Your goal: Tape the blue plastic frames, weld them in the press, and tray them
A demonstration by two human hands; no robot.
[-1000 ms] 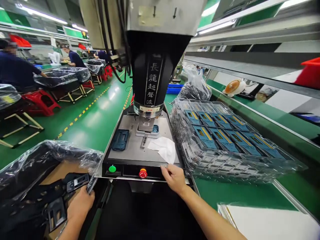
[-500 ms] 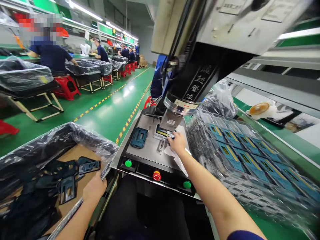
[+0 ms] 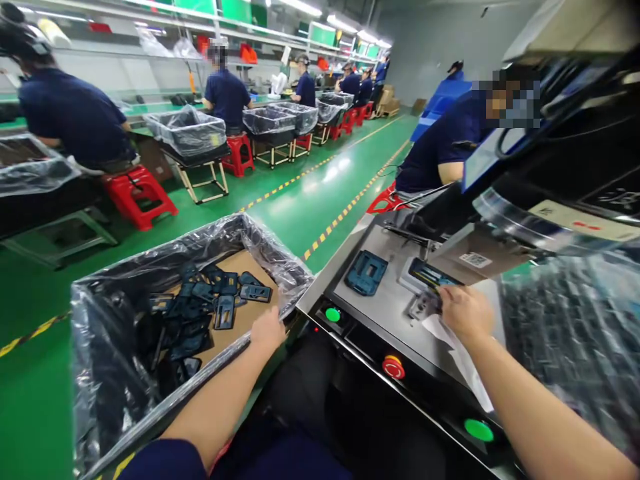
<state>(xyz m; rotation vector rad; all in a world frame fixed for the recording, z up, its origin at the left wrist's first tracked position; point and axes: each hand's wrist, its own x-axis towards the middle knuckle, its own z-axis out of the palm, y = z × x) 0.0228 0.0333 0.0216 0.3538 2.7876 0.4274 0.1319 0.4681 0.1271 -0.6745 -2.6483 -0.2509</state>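
My right hand [image 3: 465,310] has its fingertips pinched on the near end of a dark plastic part with a yellow strip [image 3: 433,275]. That part lies in a light metal fixture [image 3: 407,275] beneath the horn [image 3: 465,257] of an ultrasonic welding machine. Left of the fixture, a dark teal plastic housing [image 3: 367,272] lies flat on the machine's metal plate [image 3: 383,310]. My left hand [image 3: 267,331] is closed over the near right rim of a plastic-lined bin [image 3: 220,363]; its fingertips are partly hidden. Several dark teal plastic parts [image 3: 193,300] lie on cardboard in the bin.
On the machine's front are a red stop button [image 3: 393,367] and two green buttons [image 3: 333,315]. A white paper sheet [image 3: 457,360] lies below my right hand. Blurred clear trays [image 3: 565,333] stand at right. A co-worker [image 3: 440,147] sits behind the machine; others work along the left bench.
The view has swung left, so the machine and bin appear farther right. Both hands keep about the same places, the right at the fixture and the left at the bin's rim.
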